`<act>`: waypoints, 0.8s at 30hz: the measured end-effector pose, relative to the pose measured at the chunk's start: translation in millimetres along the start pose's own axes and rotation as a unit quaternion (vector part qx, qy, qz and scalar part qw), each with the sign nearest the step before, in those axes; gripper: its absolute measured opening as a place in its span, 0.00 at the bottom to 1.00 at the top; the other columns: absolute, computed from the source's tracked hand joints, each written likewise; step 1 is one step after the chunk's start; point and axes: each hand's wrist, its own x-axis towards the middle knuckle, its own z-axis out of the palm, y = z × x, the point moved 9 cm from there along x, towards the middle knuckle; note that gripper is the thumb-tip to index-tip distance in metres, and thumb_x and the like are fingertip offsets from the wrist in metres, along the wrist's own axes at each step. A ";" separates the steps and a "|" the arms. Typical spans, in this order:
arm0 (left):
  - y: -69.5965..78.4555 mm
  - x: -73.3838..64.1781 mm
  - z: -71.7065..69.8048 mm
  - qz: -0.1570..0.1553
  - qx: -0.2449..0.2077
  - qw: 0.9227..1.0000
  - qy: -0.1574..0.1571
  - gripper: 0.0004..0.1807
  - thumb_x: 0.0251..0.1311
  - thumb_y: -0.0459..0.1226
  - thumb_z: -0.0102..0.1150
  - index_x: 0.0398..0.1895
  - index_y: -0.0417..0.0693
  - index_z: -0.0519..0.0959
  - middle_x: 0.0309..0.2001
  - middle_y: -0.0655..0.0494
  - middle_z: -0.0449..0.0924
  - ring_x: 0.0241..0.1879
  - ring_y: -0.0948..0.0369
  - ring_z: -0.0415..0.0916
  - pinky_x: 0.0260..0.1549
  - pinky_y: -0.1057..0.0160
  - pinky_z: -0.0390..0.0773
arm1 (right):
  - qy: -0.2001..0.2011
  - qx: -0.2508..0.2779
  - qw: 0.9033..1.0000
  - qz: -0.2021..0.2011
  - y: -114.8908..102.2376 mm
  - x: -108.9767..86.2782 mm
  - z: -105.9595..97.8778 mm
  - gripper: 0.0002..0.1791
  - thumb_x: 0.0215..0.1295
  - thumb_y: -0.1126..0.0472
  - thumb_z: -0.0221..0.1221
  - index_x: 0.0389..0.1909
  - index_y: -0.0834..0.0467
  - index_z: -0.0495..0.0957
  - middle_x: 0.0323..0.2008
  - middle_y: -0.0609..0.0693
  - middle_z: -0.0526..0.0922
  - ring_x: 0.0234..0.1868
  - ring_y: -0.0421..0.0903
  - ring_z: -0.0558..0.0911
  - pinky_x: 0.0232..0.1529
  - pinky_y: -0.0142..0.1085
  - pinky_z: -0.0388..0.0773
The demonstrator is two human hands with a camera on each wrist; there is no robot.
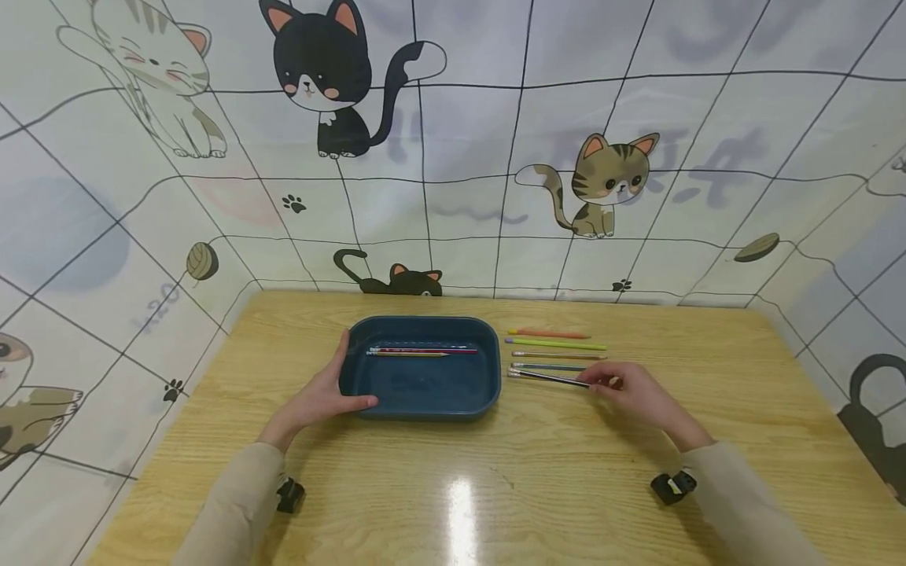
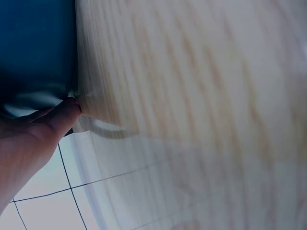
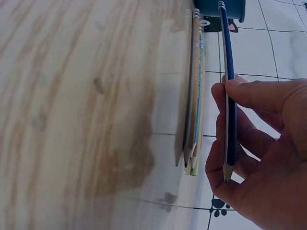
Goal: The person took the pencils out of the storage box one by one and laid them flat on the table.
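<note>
A dark blue rectangular tray (image 1: 425, 393) sits on the wooden table, with a red pencil (image 1: 463, 351) and a yellow pencil (image 1: 410, 354) lying inside it. My left hand (image 1: 322, 393) grips the tray's left end, thumb at the front rim and fingers along the left side. Just right of the tray, my right hand (image 1: 637, 393) pinches a dark blue pencil (image 3: 230, 120) between thumb and fingers. Its sharpened tip points back toward the palm and its eraser end toward the tray. In the right wrist view it is raised apart from the other pencils.
Beyond the held pencil, several pencils lie roughly parallel on the table (image 1: 425, 472): an orange one (image 1: 552, 334), a lime-green one (image 1: 559, 343), a tan one (image 1: 559, 355) and a teal one (image 1: 552, 366). A cat-patterned sheet (image 1: 467, 157) hangs behind the table.
</note>
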 end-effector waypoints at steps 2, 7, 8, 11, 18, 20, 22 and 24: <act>-0.9 0.7 0.3 -0.002 -0.002 1.000 0.000 0.69 0.50 0.47 0.73 0.76 0.49 0.25 0.75 0.40 0.25 0.72 0.41 0.30 0.65 0.37 0.42 | -0.004 -0.004 1.000 0.000 1.7 0.5 2.6 0.11 0.61 0.74 0.61 0.42 0.59 0.84 0.40 0.51 0.84 0.34 0.40 0.77 0.34 0.34 0.77; -3.0 1.5 0.3 -0.001 -0.005 1.000 0.000 0.68 0.50 0.47 0.73 0.76 0.49 0.25 0.75 0.41 0.25 0.73 0.42 0.30 0.65 0.37 0.42 | -0.013 -0.013 1.000 0.006 3.4 1.9 5.6 0.12 0.61 0.75 0.60 0.42 0.60 0.84 0.42 0.53 0.84 0.36 0.42 0.78 0.34 0.35 0.77; -3.2 1.5 0.3 -0.001 -0.005 1.000 0.001 0.68 0.50 0.47 0.73 0.76 0.49 0.25 0.75 0.41 0.25 0.73 0.42 0.30 0.65 0.37 0.42 | -0.015 -0.016 1.000 0.008 3.5 2.1 6.0 0.12 0.61 0.75 0.60 0.42 0.60 0.84 0.42 0.53 0.84 0.37 0.42 0.78 0.35 0.35 0.77; -3.2 1.5 0.4 0.000 -0.003 1.000 0.002 0.68 0.50 0.47 0.73 0.76 0.49 0.25 0.76 0.41 0.26 0.73 0.42 0.31 0.65 0.37 0.42 | -0.019 -0.028 0.999 0.010 3.9 2.5 7.1 0.12 0.60 0.74 0.61 0.42 0.59 0.85 0.41 0.52 0.83 0.38 0.43 0.79 0.36 0.35 0.77; -3.3 0.9 0.9 -0.006 -0.007 1.000 0.001 0.69 0.50 0.48 0.73 0.76 0.51 0.25 0.76 0.42 0.26 0.73 0.42 0.30 0.65 0.38 0.42 | -0.012 -0.039 0.999 -0.001 3.0 4.1 8.1 0.10 0.58 0.74 0.63 0.39 0.61 0.85 0.38 0.50 0.83 0.39 0.47 0.80 0.40 0.41 0.79; -2.6 0.5 0.6 -0.004 -0.007 1.000 0.000 0.69 0.50 0.47 0.73 0.76 0.49 0.25 0.76 0.41 0.25 0.73 0.42 0.30 0.65 0.37 0.42 | -0.006 -0.040 0.999 -0.001 3.3 4.3 8.1 0.09 0.57 0.75 0.63 0.38 0.62 0.84 0.38 0.51 0.83 0.38 0.47 0.80 0.40 0.42 0.79; -2.3 0.5 0.6 -0.002 -0.009 1.000 0.000 0.69 0.50 0.47 0.73 0.76 0.48 0.25 0.75 0.41 0.25 0.73 0.42 0.29 0.65 0.37 0.41 | -0.002 -0.042 0.999 -0.001 3.5 4.5 7.8 0.09 0.57 0.75 0.63 0.38 0.63 0.84 0.37 0.51 0.83 0.38 0.46 0.80 0.40 0.40 0.79; -2.1 0.9 0.7 0.000 -0.011 1.000 -0.001 0.68 0.50 0.47 0.73 0.76 0.47 0.25 0.75 0.41 0.25 0.73 0.42 0.29 0.65 0.37 0.41 | 0.002 -0.044 0.999 -0.003 3.2 4.5 7.7 0.09 0.57 0.76 0.63 0.38 0.64 0.84 0.37 0.51 0.83 0.37 0.46 0.80 0.39 0.39 0.79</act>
